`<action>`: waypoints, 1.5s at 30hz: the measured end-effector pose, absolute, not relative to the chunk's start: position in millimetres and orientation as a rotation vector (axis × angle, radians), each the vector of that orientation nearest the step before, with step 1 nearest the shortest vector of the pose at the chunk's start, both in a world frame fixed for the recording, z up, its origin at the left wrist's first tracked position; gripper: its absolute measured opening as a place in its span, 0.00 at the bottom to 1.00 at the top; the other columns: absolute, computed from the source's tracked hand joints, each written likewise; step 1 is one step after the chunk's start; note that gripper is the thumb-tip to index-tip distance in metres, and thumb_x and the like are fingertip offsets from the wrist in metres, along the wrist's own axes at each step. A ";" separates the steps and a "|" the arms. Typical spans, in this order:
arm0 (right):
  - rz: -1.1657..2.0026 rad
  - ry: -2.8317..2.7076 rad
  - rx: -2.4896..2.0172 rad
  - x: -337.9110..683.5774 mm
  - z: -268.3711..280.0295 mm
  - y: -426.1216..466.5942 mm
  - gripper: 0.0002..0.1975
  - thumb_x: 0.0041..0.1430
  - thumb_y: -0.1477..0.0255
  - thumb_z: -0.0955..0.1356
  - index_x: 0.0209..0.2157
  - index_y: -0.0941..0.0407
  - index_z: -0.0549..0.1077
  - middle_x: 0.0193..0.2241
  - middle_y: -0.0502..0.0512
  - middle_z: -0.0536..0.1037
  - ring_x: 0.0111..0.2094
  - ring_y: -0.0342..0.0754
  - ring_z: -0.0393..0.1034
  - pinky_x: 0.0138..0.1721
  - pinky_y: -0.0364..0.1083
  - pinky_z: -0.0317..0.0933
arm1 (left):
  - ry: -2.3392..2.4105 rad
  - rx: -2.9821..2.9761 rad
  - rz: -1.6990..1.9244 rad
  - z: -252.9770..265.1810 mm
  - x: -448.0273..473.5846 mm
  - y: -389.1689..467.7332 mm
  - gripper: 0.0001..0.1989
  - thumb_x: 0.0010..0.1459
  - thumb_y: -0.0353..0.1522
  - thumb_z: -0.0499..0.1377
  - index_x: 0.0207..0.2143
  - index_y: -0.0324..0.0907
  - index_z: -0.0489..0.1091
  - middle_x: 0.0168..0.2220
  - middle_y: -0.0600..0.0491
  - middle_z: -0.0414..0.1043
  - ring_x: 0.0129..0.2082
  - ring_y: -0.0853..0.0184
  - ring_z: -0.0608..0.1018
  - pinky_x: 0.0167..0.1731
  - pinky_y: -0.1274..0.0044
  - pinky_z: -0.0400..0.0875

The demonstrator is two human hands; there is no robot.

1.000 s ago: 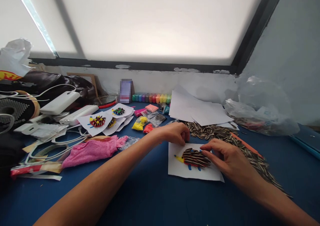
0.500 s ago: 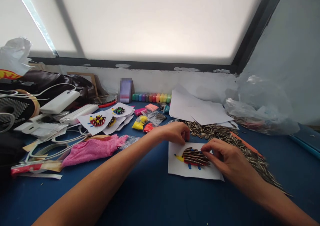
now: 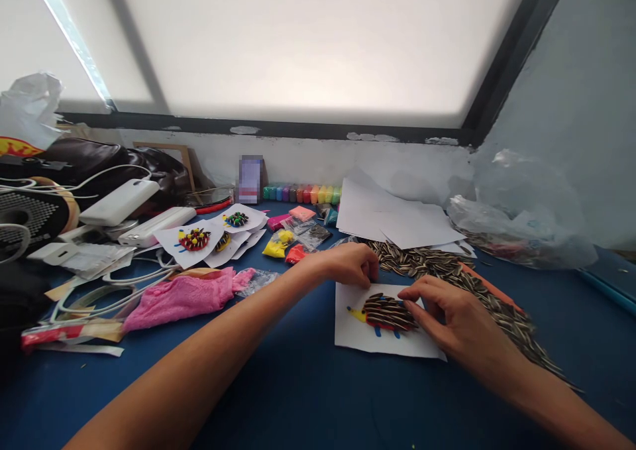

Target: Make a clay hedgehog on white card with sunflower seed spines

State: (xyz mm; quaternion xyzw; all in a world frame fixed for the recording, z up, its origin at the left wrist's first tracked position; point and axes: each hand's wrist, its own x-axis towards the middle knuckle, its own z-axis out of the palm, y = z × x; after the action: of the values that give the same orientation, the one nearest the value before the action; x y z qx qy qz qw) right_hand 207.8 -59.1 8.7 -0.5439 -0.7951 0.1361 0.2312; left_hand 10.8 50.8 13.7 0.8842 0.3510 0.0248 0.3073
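A sheet of white paper [image 3: 355, 340] bears a hedgehog figure [image 3: 390, 314] with a yellow face, red body, blue feet and rows of striped sunflower seeds as spines. Just over the hedgehog's upper right back, my right hand [image 3: 450, 311] brings thumb and forefinger together on a sunflower seed, mostly covered by the fingertips. My left hand [image 3: 354, 264] rests at the paper's top edge with its fingers curled down; whatever they may hold is hidden. A loose heap of sunflower seeds [image 3: 422, 262] spreads behind the paper and along its right side, partly behind my right hand.
Finished hedgehog cards [image 3: 193, 241] lie left of centre, near bags of coloured clay [image 3: 278, 244]. White sheets [image 3: 392, 215] and a plastic bag [image 3: 527, 231] stand behind the seeds. A pink cloth [image 3: 186, 297], cables and white power banks [image 3: 119, 203] crowd the left of the blue table [image 3: 298, 384].
My right hand's fingertips have shifted very slightly left over the hedgehog's back. The left hand and the paper look almost the same.
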 end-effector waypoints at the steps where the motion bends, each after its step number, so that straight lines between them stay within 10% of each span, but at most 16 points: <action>1: 0.365 -2.184 -1.500 208.1 8.4 -58.6 0.12 0.62 0.64 0.63 0.35 0.53 0.77 0.33 0.55 0.76 0.25 0.47 0.67 0.26 0.48 0.60 | 0.930 2.343 0.064 13.8 10.9 50.7 0.11 0.49 0.28 0.61 0.38 0.39 0.74 0.34 0.53 0.74 0.30 0.70 0.72 0.25 0.80 0.61; 45: 0.048 -2.397 -1.400 208.7 7.2 -53.4 0.10 0.63 0.71 0.62 0.32 0.53 0.74 0.32 0.53 0.75 0.30 0.47 0.72 0.30 0.46 0.64 | 0.948 2.398 0.027 22.1 12.1 44.5 0.11 0.50 0.27 0.61 0.38 0.39 0.74 0.36 0.53 0.74 0.31 0.70 0.72 0.25 0.81 0.62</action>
State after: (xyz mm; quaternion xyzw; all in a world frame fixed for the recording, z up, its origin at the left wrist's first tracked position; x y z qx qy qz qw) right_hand 208.7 -53.4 7.2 -0.4958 -0.8490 0.0169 0.1817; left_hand 12.1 44.5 22.1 0.8932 0.3532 0.0102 0.2779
